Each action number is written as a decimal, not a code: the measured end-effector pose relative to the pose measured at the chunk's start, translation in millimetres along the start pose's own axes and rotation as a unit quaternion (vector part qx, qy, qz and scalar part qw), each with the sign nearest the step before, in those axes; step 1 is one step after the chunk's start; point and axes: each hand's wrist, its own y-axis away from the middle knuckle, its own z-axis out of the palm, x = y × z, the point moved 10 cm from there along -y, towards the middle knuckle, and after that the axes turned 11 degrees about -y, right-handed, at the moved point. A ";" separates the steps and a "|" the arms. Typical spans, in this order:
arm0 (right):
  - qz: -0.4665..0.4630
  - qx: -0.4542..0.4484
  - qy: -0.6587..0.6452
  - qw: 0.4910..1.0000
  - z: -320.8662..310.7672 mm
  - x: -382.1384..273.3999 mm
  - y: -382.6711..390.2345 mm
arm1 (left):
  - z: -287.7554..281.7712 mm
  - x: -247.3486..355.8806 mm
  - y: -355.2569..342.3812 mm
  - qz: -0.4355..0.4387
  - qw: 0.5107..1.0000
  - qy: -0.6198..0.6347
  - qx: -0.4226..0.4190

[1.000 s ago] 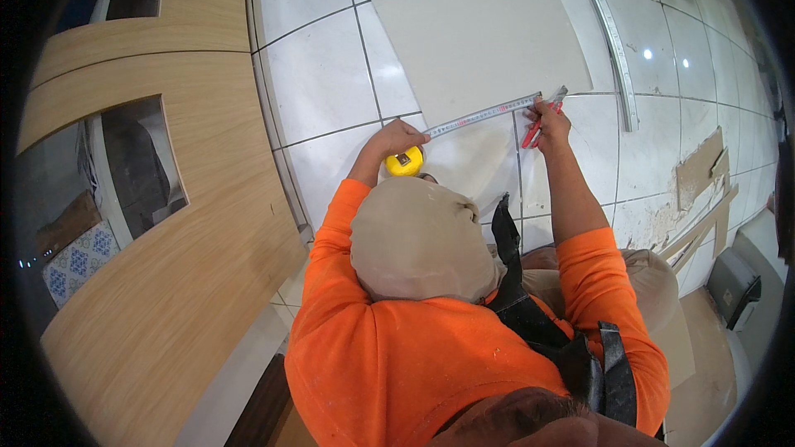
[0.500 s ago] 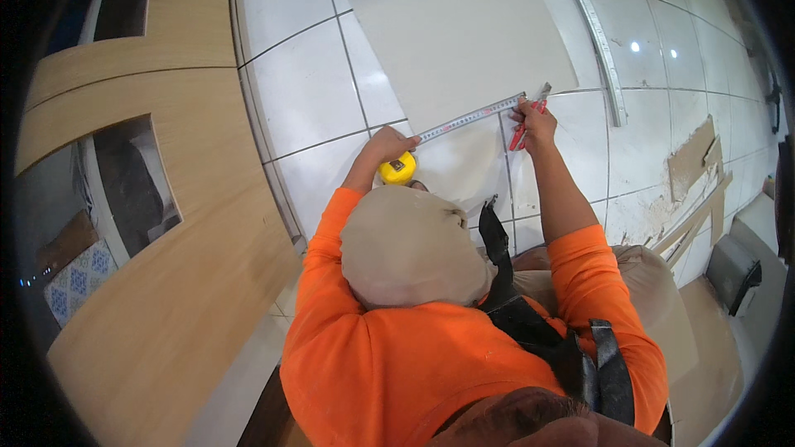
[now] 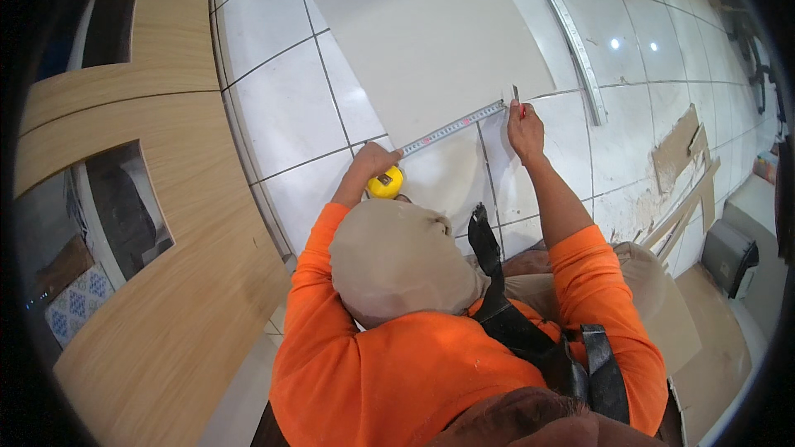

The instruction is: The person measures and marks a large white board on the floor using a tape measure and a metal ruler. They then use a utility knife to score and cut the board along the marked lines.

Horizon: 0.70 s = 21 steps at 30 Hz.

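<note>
Your board (image 3: 431, 33), a broad, plain off-white sheet, lies on the floor tiles (image 3: 281, 91) ahead of the fingers of both your hands, its near edge running between them; it sits a little further left in view than a second ago, along with the whole scene. The long silver metal strip (image 3: 567, 41) is ahead and to the right of your right fingers, well apart from them.

Your left hand (image 3: 368, 167) keeps its fingers curled closed at the mouth of the tape measure (image 3: 385, 183), whose rounded yellow case sits just under them. From those fingers the pale, marked tape blade (image 3: 451, 127) still runs straight along the board's near edge, its free end just beside your right fingertips.

The clearest change is at your right hand (image 3: 527, 131): earlier the red-handled tool (image 3: 516, 95) slanted across it with much of the handle showing. Now your right fingers are folded closed around that handle, leaving a little red visible, and the slim grey tip stands out beyond them, pointing away from you.
</note>
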 end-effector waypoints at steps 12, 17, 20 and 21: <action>-0.048 -0.122 0.165 0.977 9.2 -10.4 14.5 | -5.2 6.5 10.7 -0.023 1.000 -0.018 -0.004; -0.047 -0.129 0.175 0.975 10.8 -15.0 11.6 | -3.6 5.3 10.5 -0.015 1.000 0.007 -0.008; -0.060 -0.125 0.193 0.971 11.6 -13.1 7.3 | 3.1 0.4 4.1 -0.028 0.999 0.016 -0.017; -0.063 -0.125 0.195 0.971 13.2 -13.0 7.1 | 7.3 -3.4 2.5 -0.039 0.999 0.017 -0.024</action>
